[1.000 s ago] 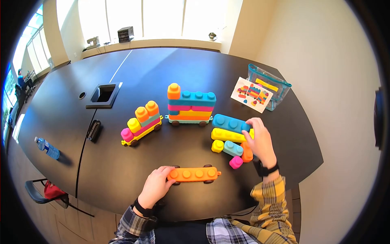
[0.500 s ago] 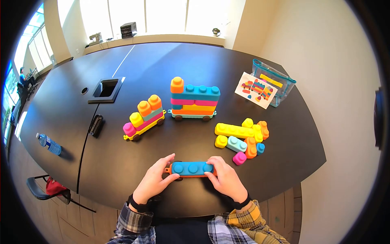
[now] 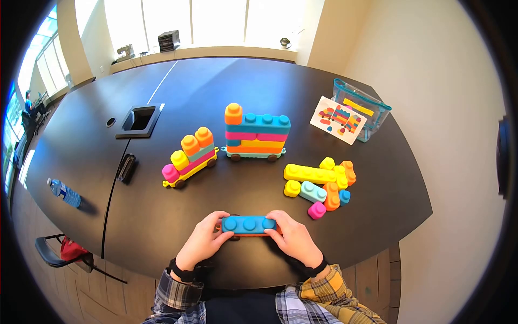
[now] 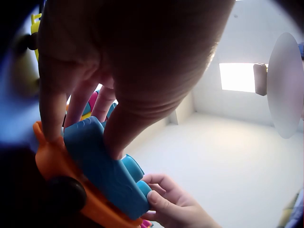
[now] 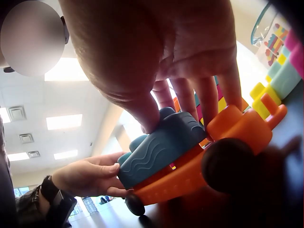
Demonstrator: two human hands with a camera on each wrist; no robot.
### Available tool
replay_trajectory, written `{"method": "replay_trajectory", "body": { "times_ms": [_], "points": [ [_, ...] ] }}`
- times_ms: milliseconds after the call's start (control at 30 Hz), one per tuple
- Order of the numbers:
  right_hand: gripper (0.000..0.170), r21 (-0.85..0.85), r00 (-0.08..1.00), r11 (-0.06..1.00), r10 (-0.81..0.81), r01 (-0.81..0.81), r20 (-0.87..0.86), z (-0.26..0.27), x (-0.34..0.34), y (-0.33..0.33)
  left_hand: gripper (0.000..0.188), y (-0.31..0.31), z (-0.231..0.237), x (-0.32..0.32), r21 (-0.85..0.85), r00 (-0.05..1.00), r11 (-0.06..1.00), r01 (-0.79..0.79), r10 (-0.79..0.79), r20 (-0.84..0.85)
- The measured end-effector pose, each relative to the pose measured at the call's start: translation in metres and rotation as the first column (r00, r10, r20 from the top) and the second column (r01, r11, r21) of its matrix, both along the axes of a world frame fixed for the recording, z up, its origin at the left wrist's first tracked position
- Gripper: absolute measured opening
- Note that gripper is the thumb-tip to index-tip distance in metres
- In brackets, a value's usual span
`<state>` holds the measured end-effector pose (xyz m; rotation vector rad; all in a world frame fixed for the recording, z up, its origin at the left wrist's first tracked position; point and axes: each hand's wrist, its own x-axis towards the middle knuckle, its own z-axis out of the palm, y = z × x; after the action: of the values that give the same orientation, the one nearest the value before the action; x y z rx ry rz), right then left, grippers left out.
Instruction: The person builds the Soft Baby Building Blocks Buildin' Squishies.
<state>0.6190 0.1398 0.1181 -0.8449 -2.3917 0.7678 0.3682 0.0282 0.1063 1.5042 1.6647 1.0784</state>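
- Orange base (image 5: 166, 181), one, at near side of table (image 3: 151, 229): best held level.
- Blue block (image 3: 249, 224), one, atop the base, pinched at its ends by left hand (image 3: 202, 241) and right hand (image 3: 297, 238); probably best pressed evenly, studs lined up.
- Smaller loose blocks (image 3: 313, 190), eight, beyond right hand: three yellow, two orange, two blue, one pink.

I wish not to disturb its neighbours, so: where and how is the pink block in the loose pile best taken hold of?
I would pinch the pink block by its stud, coming down from the near side. The stud seems to face up and the table there is bare, while an orange block and the light blue block crowd its far side.
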Motion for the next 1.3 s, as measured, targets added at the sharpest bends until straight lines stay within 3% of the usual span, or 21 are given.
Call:
{"method": "replay_trajectory", "body": {
  "times_ms": [67,167,267,400,500,567,700,767,967,1100,1300],
  "points": [
    [0.032,0.011,1.000,1.000,0.004,-0.003,-0.005,-0.004,-0.001,0.000,0.044,-0.001,-0.003,0.002,-0.028,0.992,0.999,-0.023,0.026,0.127],
    [0.032,0.050,0.999,0.999,-0.014,0.012,0.035,-0.007,-0.002,0.000,0.045,0.001,-0.017,0.001,0.054,0.997,0.998,-0.022,0.018,0.072],
    [0.032,0.051,0.998,0.999,-0.020,0.017,0.059,-0.008,-0.003,0.000,0.044,0.001,-0.006,-0.001,-0.032,1.000,0.999,0.010,-0.010,0.001],
    [0.032,0.053,0.998,0.998,-0.030,0.027,0.054,-0.008,-0.003,-0.001,0.044,0.001,-0.003,0.001,-0.013,1.000,1.000,0.006,-0.006,0.001],
    [0.032,0.047,0.998,0.998,-0.037,0.034,0.058,-0.010,-0.002,-0.001,0.045,0.003,0.004,0.007,0.047,0.990,0.999,-0.015,0.022,-0.138],
    [0.033,0.053,0.999,0.998,-0.030,0.029,0.013,-0.013,-0.002,0.000,0.044,0.007,0.008,0.012,0.248,0.926,0.969,0.010,0.084,-0.367],
    [0.037,0.020,1.000,1.000,0.009,-0.009,0.005,-0.005,0.003,0.006,0.043,0.010,0.009,0.014,0.175,0.913,0.982,0.067,0.011,-0.409],
    [0.040,0.046,0.997,0.998,-0.031,0.034,-0.076,0.002,0.012,0.015,0.038,0.011,0.010,0.014,0.129,0.943,0.991,0.028,0.017,-0.334],
    [0.029,0.410,0.959,0.898,-0.240,0.160,0.150,0.003,0.030,0.077,0.038,0.014,0.005,0.011,0.161,0.954,0.986,0.032,0.018,-0.300],
    [0.034,0.483,0.900,0.864,-0.314,0.139,0.303,-0.013,0.026,0.107,0.038,0.014,0.005,0.013,0.162,0.960,0.987,0.024,0.023,-0.278],
    [0.031,0.492,0.873,0.862,-0.330,0.123,0.360,-0.025,0.017,0.122,0.038,0.014,0.007,0.013,0.129,0.955,0.991,0.032,0.008,-0.296]
  ]
}}
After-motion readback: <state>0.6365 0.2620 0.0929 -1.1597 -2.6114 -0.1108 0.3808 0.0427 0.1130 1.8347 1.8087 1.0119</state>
